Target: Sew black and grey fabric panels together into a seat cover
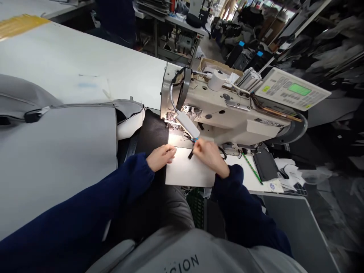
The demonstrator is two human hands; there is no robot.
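Note:
I sit at a beige industrial sewing machine (227,113). My left hand (161,156) rests curled at the edge of black fabric (153,132) on the white machine bed (184,170); its fingers are closed and I cannot see what they press. My right hand (209,155) is closed in a pinch on a small black strip (190,154), just below the lit needle area (173,123). Both arms wear dark blue sleeves.
A large grey padded cover (57,151) lies on the white table (71,60) at left. The machine's control panel (292,93) stands at right, with a thread spool (216,80) on top. A green pencil (251,168) and black pouch (265,165) lie right of the bed.

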